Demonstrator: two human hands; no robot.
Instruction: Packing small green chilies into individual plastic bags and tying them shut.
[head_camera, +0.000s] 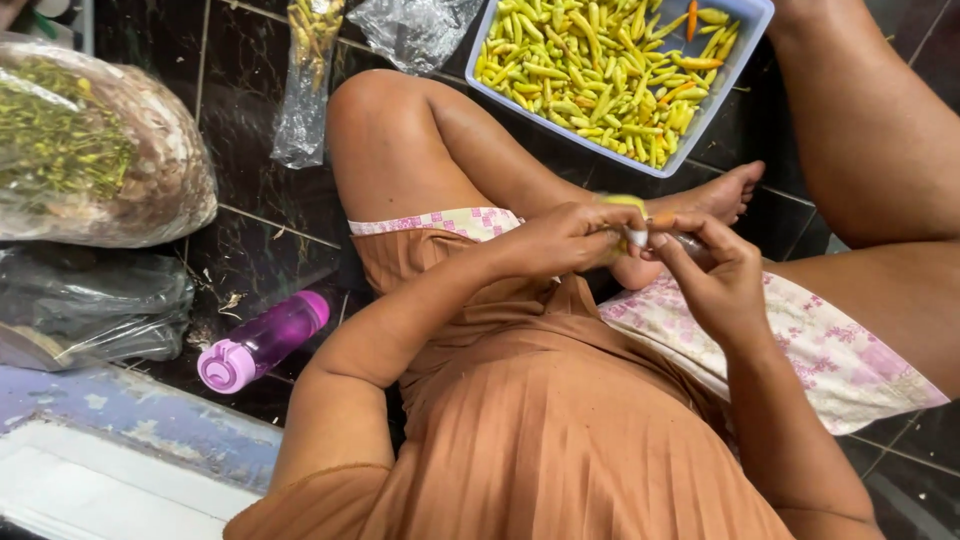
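Observation:
My left hand (565, 240) and my right hand (712, 278) meet above my lap, fingertips touching. Between them sits a small yellow-green chilli (622, 204), pinched in my left fingers; my right thumb and forefinger grip its end, where a white and orange bit shows. Beyond my feet stands a pale blue tray (742, 62) heaped with several yellow, green and orange chillies (590, 70).
A purple bottle (262, 342) lies on the dark tiled floor at the left. A big clear bag of green stems (90, 150) and a dark plastic bag (90, 300) sit further left. Two small clear bags (310, 70) lie near my left knee.

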